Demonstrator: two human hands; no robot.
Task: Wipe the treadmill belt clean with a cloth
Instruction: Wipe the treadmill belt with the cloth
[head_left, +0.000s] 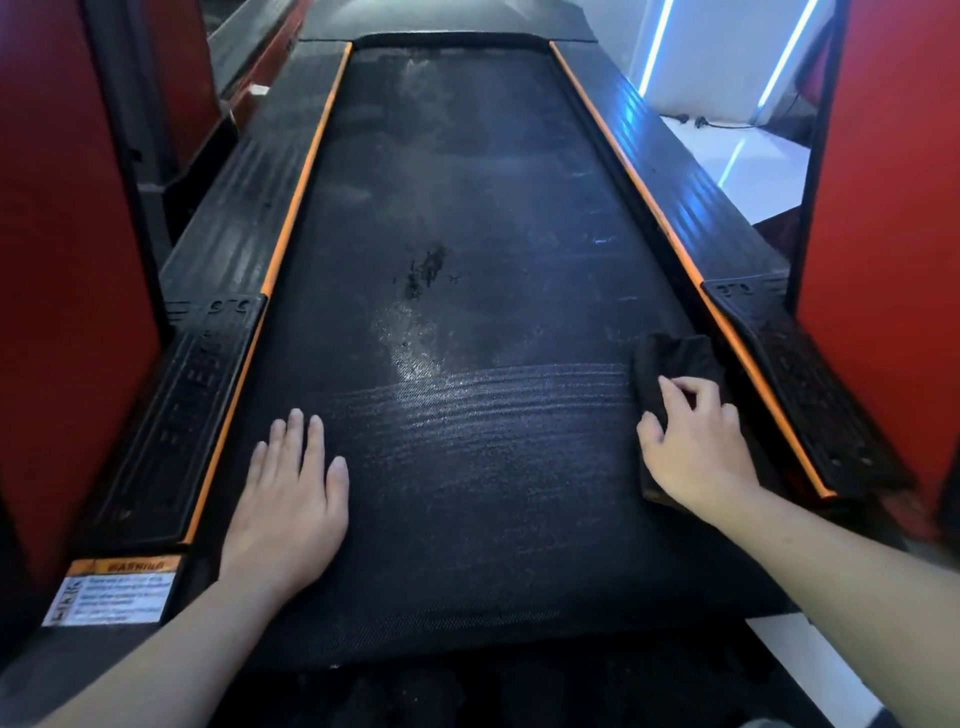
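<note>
The black treadmill belt (457, 218) runs away from me, dusty, with a dark smudge (426, 270) near its middle and a pale wet patch below it. Curved wipe streaks cross the near part. My right hand (696, 441) presses a dark brown cloth (675, 364) onto the belt at its right edge, fingers curled on the cloth. My left hand (293, 493) lies flat on the belt at the near left, fingers spread, holding nothing.
Orange strips (301, 182) line both sides of the belt, beside black ribbed side rails (810, 374). Red uprights (883, 208) stand close on both sides. A warning label (119, 590) sits at the near left corner. White floor with blue light strips shows at far right.
</note>
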